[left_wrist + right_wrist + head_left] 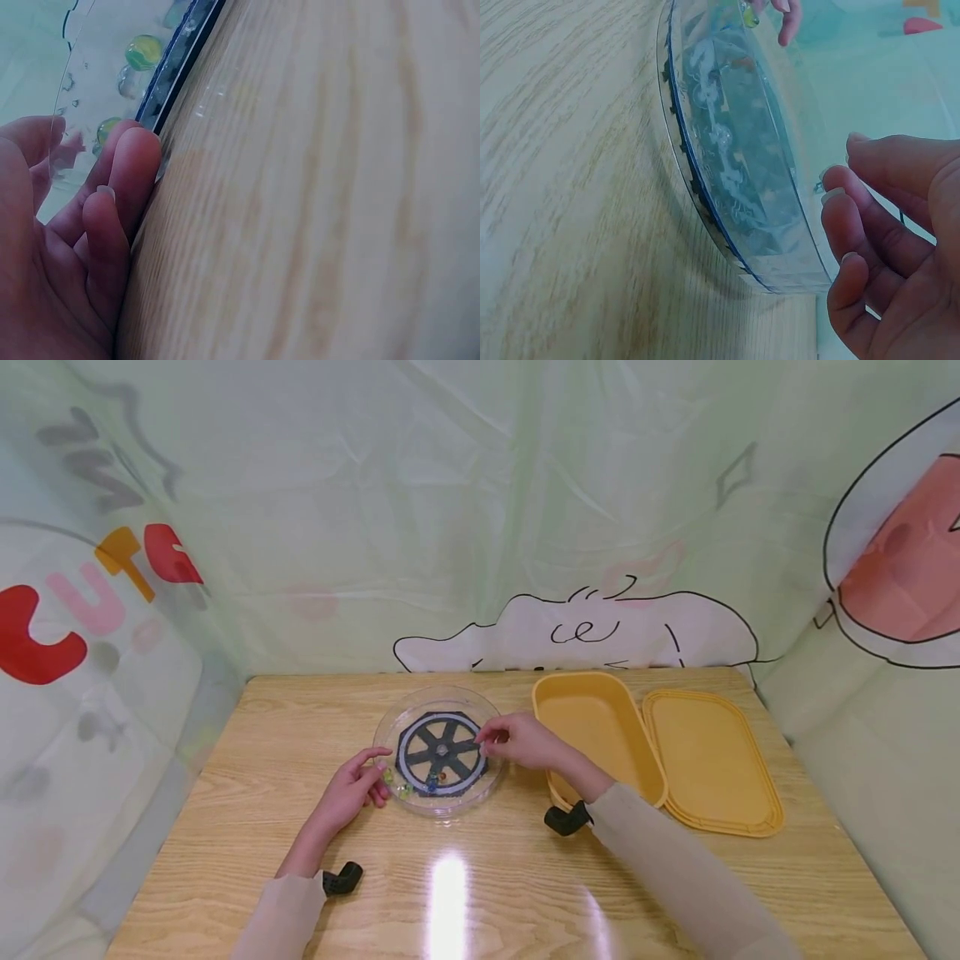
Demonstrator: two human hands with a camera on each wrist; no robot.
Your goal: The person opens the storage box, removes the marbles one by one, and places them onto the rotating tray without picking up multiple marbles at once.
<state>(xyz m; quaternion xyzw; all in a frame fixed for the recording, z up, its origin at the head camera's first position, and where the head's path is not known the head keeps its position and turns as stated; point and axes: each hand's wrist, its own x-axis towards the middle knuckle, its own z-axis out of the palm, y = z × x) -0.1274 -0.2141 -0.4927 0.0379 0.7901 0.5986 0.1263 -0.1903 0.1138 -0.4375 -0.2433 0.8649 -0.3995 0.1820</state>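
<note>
A round clear dish stands on the table, with a dark spoked wheel pattern showing in it. Several small marbles lie in the dish: a yellow-green marble at the left, with blue and orange ones near the front. My left hand holds the dish's left side, fingers bent about the wall. Over the right rim, my right hand has its fingers and thumb bent close together. A tiny teal spot shows by those fingertips in the right wrist view; whether they pinch anything is unclear.
A deep yellow box stands right of the dish, partly behind my right forearm. Its flat yellow lid lies beside it. A printed curtain hangs behind the wooden table.
</note>
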